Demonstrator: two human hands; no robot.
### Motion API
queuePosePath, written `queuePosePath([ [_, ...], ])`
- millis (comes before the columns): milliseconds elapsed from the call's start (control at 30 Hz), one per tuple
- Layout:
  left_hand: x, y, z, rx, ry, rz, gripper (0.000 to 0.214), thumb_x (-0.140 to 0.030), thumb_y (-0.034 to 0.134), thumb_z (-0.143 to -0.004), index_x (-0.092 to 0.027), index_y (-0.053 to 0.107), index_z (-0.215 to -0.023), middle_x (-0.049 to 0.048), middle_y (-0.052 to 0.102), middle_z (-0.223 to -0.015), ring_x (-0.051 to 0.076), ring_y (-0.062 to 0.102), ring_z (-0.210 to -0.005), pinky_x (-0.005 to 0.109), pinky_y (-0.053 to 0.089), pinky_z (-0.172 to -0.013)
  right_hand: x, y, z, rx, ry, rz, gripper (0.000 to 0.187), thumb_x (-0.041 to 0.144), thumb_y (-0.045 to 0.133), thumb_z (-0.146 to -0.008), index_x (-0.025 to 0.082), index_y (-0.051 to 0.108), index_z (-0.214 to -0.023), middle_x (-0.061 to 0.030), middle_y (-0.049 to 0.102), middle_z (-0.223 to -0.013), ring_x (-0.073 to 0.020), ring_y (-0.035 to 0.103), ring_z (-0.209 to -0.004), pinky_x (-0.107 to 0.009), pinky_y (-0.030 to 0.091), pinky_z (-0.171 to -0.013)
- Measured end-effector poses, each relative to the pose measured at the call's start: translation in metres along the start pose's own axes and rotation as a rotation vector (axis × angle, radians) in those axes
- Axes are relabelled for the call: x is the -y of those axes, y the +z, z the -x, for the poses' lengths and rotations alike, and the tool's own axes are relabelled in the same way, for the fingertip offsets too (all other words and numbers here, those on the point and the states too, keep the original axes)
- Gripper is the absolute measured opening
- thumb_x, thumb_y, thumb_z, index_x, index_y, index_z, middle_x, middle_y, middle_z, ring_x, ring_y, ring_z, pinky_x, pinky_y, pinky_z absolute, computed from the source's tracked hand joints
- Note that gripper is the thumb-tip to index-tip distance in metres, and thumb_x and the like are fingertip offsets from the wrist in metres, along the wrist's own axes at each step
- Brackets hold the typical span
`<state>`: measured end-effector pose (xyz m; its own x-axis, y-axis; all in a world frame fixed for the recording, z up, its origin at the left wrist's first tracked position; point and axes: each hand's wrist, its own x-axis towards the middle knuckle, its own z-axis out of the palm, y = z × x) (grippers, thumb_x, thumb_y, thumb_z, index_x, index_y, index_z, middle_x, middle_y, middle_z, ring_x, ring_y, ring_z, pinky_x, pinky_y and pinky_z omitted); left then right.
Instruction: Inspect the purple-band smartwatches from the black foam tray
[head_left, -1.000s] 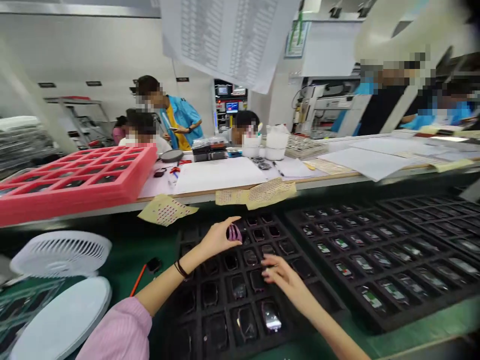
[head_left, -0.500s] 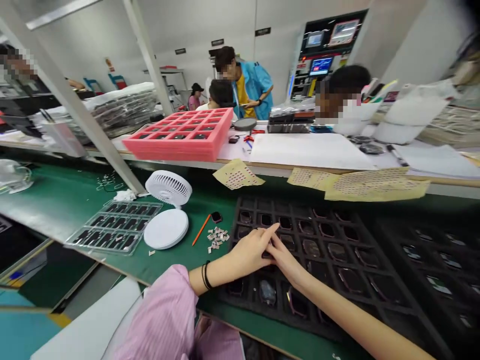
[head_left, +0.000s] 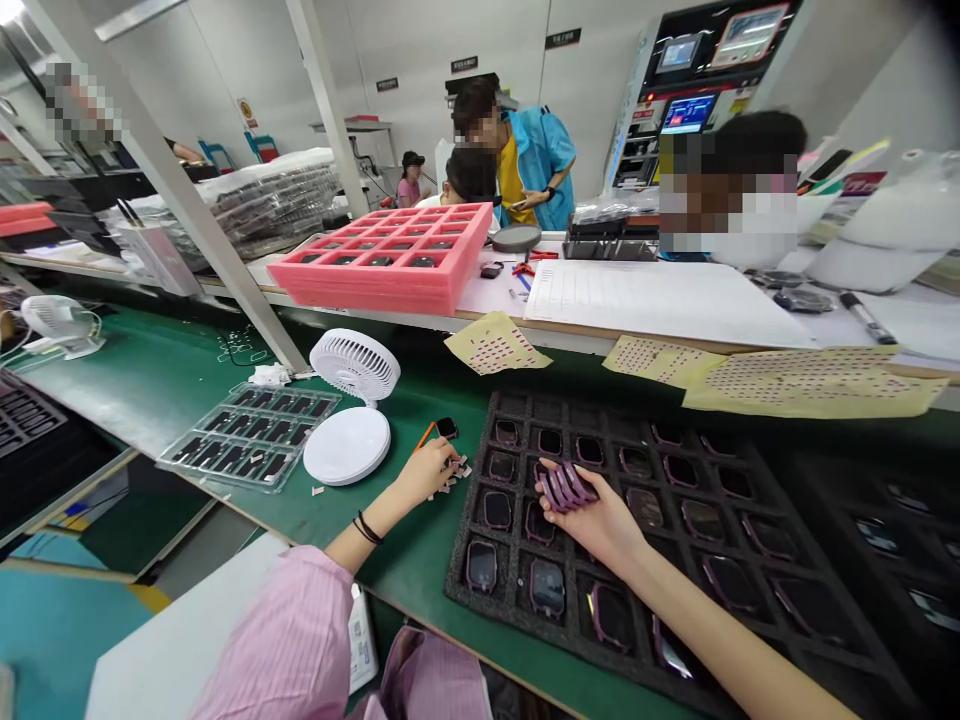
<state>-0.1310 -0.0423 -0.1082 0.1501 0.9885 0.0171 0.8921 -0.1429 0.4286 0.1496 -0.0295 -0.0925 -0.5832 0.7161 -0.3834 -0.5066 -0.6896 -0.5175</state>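
Note:
My right hand is wrapped round a stack of several purple watch cases, held above the black foam tray. More dark-faced watch cases lie in the tray's compartments. To the left, my left hand is down at a pile of small whitish pieces on the green bench, its fingers curled together over them. What those fingers pinch, if anything, is hidden. Partly behind this hand lies an orange pen, and beside it a single watch case.
A white fan and a clear plastic tray of black parts stand left on the bench. Above runs a shelf with a pink foam tray and paper; yellow sticker sheets hang from its edge. Several people are beyond.
My hands, together over the foam tray before, have parted. The left has moved left to the small pieces; the right has turned, showing the stack of purple watch cases. The view has shifted slightly.

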Motion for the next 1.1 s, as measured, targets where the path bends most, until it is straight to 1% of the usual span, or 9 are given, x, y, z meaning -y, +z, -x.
queuePosePath([
  [133, 0.006, -0.004, -0.006, 0.017, -0.043, 0.023, 0.002, -0.016, 0.060, -0.079, -0.015, 0.061, -0.079, 0.0072, 0.061, -0.088, 0.020, 0.061, -0.079, 0.031, 0.048, -0.072, 0.000, -0.001, 0.001, 0.011, -0.031, 0.015, 0.033, 0.034, 0.052, -0.082, 0.016, 0.064, -0.106, -0.0104, 0.071, -0.081, -0.0198, 0.062, -0.063, -0.032, 0.046, -0.060],
  [333, 0.011, -0.014, -0.009, 0.019, -0.051, 0.061, 0.005, -0.020, 0.063, -0.074, -0.015, 0.062, -0.074, 0.0074, 0.062, -0.083, 0.023, 0.059, -0.086, 0.032, 0.046, -0.075, 0.001, 0.003, 0.005, 0.048, -0.089, 0.030, 0.035, 0.035, 0.054, -0.080, 0.015, 0.062, -0.109, -0.0096, 0.070, -0.080, -0.0213, 0.062, -0.064, -0.033, 0.044, -0.060],
  [433, 0.010, -0.013, -0.008, 0.019, -0.070, 0.090, 0.012, -0.025, 0.067, -0.071, -0.015, 0.063, -0.077, 0.0072, 0.063, -0.082, 0.022, 0.059, -0.078, 0.031, 0.045, -0.069, 0.002, 0.003, 0.006, 0.050, -0.109, 0.034, 0.036, 0.036, 0.056, -0.079, 0.016, 0.061, -0.108, -0.0085, 0.069, -0.078, -0.0214, 0.062, -0.064, -0.033, 0.044, -0.060],
  [567, 0.007, -0.012, -0.009, 0.013, -0.089, 0.160, 0.012, -0.027, 0.069, -0.068, -0.017, 0.063, -0.067, 0.0042, 0.063, -0.075, 0.018, 0.058, -0.070, 0.027, 0.044, -0.064, 0.002, 0.004, 0.008, 0.048, -0.112, 0.040, 0.034, 0.037, 0.056, -0.079, 0.017, 0.063, -0.106, -0.0072, 0.068, -0.079, -0.0207, 0.061, -0.065, -0.034, 0.044, -0.061],
  [700, -0.003, -0.022, -0.007, -0.044, -0.118, 0.270, 0.016, -0.030, 0.069, -0.068, -0.016, 0.063, -0.062, 0.0031, 0.063, -0.064, 0.016, 0.057, -0.062, 0.025, 0.042, -0.060, 0.001, 0.007, 0.011, 0.028, -0.133, 0.052, 0.034, 0.037, 0.055, -0.080, 0.019, 0.062, -0.108, -0.0065, 0.069, -0.080, -0.0198, 0.061, -0.065, -0.034, 0.044, -0.062],
  [833, -0.040, -0.027, -0.005, -0.119, -0.098, 0.454, 0.027, -0.039, 0.062, -0.078, -0.014, 0.069, -0.087, 0.0054, 0.069, -0.074, 0.015, 0.060, -0.065, 0.025, 0.045, -0.061, 0.001, 0.015, 0.016, 0.031, -0.247, 0.071, 0.037, 0.037, 0.055, -0.081, 0.020, 0.060, -0.113, -0.0062, 0.069, -0.084, -0.0200, 0.061, -0.067, -0.035, 0.046, -0.063],
  [900, -0.070, -0.020, -0.007, -0.148, -0.074, 0.720, 0.038, -0.041, 0.065, -0.076, -0.015, 0.069, -0.104, 0.0058, 0.070, -0.080, 0.014, 0.060, -0.067, 0.024, 0.046, -0.062, 0.001, 0.018, 0.018, 0.033, -0.345, 0.100, 0.038, 0.035, 0.056, -0.082, 0.022, 0.057, -0.117, -0.0056, 0.068, -0.086, -0.0207, 0.062, -0.069, -0.036, 0.047, -0.063],
  [1000, -0.113, -0.004, -0.014, -0.113, -0.127, 1.158, 0.038, -0.041, 0.075, -0.067, -0.015, 0.074, -0.094, 0.0060, 0.072, -0.077, 0.013, 0.059, -0.063, 0.025, 0.046, -0.061, -0.001, 0.019, 0.022, 0.014, -0.489, 0.168, 0.041, 0.035, 0.058, -0.082, 0.025, 0.054, -0.122, -0.0048, 0.068, -0.092, -0.0216, 0.063, -0.075, -0.038, 0.049, -0.069],
  [1100, -0.142, 0.010, -0.023, -0.074, -0.216, 1.445, 0.038, -0.039, 0.082, -0.057, -0.013, 0.076, -0.084, 0.0069, 0.072, -0.075, 0.014, 0.061, -0.063, 0.027, 0.048, -0.065, -0.002, 0.015, 0.023, -0.054, -0.583, 0.221, 0.037, 0.036, 0.061, -0.081, 0.027, 0.056, -0.117, -0.0036, 0.067, -0.097, -0.0216, 0.063, -0.083, -0.040, 0.049, -0.078],
])
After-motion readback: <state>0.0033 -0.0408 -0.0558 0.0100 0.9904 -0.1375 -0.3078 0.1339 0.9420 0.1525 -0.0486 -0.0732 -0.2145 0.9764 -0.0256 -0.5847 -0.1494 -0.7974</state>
